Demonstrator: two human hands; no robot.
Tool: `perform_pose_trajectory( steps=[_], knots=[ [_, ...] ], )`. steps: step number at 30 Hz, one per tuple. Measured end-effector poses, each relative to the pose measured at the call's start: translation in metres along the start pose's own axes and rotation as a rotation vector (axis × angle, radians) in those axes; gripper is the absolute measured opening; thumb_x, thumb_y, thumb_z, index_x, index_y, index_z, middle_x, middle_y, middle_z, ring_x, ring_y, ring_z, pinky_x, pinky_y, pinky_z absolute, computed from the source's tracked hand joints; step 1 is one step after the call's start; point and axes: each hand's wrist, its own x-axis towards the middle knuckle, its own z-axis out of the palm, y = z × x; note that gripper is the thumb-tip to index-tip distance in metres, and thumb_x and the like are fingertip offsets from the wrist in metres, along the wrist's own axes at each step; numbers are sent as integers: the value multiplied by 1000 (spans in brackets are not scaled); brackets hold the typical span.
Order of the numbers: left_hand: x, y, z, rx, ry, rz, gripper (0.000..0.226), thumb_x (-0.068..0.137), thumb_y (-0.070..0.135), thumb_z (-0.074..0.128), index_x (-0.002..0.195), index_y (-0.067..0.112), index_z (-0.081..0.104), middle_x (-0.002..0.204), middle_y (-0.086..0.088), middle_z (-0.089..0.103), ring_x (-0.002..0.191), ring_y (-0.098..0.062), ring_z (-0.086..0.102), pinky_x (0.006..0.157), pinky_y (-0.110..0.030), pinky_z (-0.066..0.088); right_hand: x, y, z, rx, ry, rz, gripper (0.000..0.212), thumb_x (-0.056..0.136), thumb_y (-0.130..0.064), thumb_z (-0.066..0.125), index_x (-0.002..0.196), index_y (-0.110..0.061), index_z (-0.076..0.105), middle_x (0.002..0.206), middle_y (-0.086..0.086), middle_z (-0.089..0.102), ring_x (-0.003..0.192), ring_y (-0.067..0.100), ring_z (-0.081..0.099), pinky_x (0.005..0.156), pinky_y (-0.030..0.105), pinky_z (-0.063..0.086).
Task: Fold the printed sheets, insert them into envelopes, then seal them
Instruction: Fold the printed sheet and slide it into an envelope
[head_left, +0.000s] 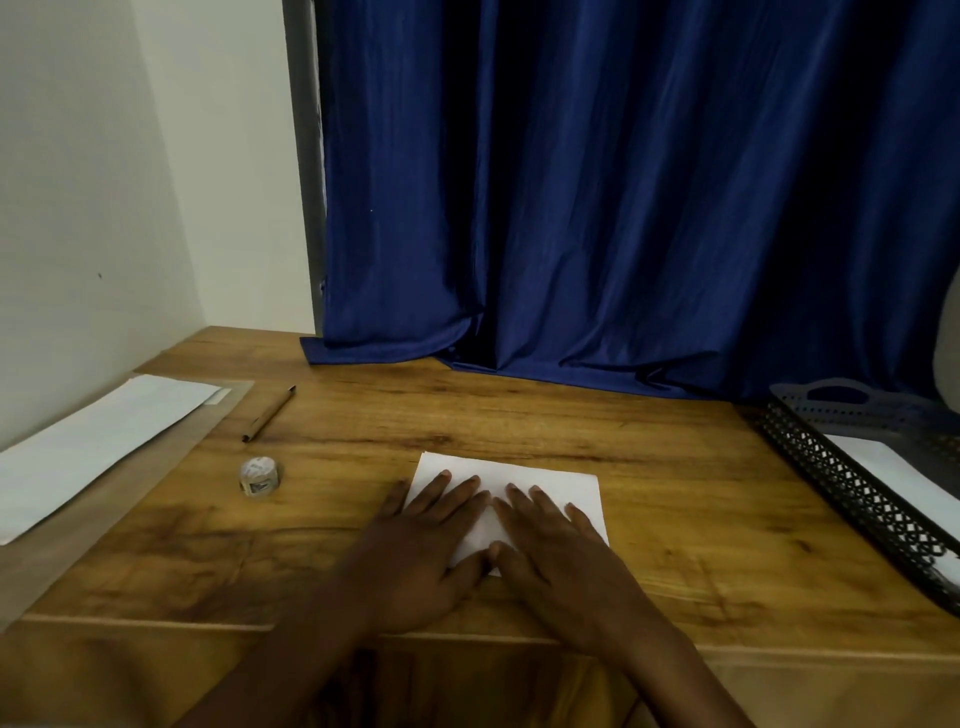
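A folded white sheet (550, 480) lies flat on the wooden table (519, 415), near the front edge. My left hand (426, 551) presses on its left half with straight, spread fingers. My right hand (558, 566) lies flat on its right half, thumbs nearly touching in the middle. A stack of white sheets or envelopes (88, 447) lies at the far left of the table. Another white paper (883, 467) rests inside the black tray at the right.
A small roll of tape (261, 475) stands left of the sheet, and a brown pen (268, 414) lies behind it. A black lattice tray (852, 493) runs along the right edge. A blue curtain (623, 208) hangs onto the table's back.
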Motion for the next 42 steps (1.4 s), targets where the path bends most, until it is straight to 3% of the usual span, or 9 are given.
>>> perform_pose_trajectory(
  steps=[7, 17, 21, 25, 29, 33, 36, 39, 42],
  knots=[
    [0, 0, -4, -64, -38, -23, 81, 92, 80, 10, 160, 40, -5, 167, 21, -13, 152, -3, -19, 126, -45, -9, -14, 34, -11, -46, 40, 148, 105, 74, -95, -5, 160, -36, -3, 167, -16, -9, 148, -1, -14, 119, 31, -6],
    [-15, 6, -14, -70, -85, -8, 116, 66, 103, 10, 161, 37, -8, 166, 17, -21, 151, -3, -24, 126, -43, -11, -46, 21, -18, -9, 59, -48, 90, 77, -97, 25, 155, -54, 7, 162, -36, 2, 145, -18, -10, 125, 31, 2],
    [-37, 2, -14, -147, -80, 42, 120, 61, 105, 37, 156, 50, -12, 158, 32, -26, 141, 11, -31, 122, -31, -16, -60, 21, -22, -66, 28, -107, 101, 69, -101, 34, 155, -53, 14, 161, -37, -1, 146, -15, -10, 122, 26, -4],
    [-61, -2, -12, -248, 15, 52, 93, 75, 86, 55, 151, 60, 9, 156, 38, 0, 147, 5, 3, 124, -30, 19, -80, 30, -20, -6, 136, -204, 67, 86, -68, 59, 147, -52, 39, 158, -35, 22, 147, -14, 10, 124, 30, 17],
    [-79, -7, -15, -441, 178, 132, 54, 87, 48, 70, 136, 58, 47, 147, 39, 37, 140, 16, 27, 119, -20, 27, -95, 34, -26, 326, 292, -238, 40, 85, -24, 79, 121, -41, 72, 132, -29, 62, 129, -4, 54, 107, 32, 47],
    [-80, -5, -37, -691, 362, 111, 28, 89, 36, 73, 113, 50, 72, 114, 31, 70, 106, 6, 66, 87, -15, 53, -95, 20, -53, 625, 401, -172, 18, 89, -23, 76, 100, -37, 81, 99, -15, 78, 92, 6, 75, 77, 31, 60],
    [-70, -1, -60, -880, 457, 2, 14, 88, 52, 70, 101, 57, 72, 97, 26, 75, 89, 1, 72, 68, -17, 57, -85, 8, -78, 764, 514, -167, 17, 84, -24, 74, 84, -40, 80, 76, -14, 77, 68, -1, 72, 58, 11, 52],
    [-52, -6, -76, -1062, 587, -108, 24, 69, 56, 70, 92, 49, 73, 89, 28, 74, 80, 4, 72, 58, -7, 52, -67, 5, -96, 957, 523, -112, 14, 80, -27, 75, 89, -37, 80, 86, -7, 80, 74, 10, 76, 58, 14, 55],
    [-25, -18, -81, -1153, 590, -131, 26, 73, 44, 75, 97, 38, 71, 91, 26, 76, 82, 1, 73, 60, -9, 53, -41, 12, -96, 1089, 500, -16, 14, 81, -29, 76, 93, -24, 80, 94, 1, 80, 80, 21, 77, 59, 21, 58]
  ],
)
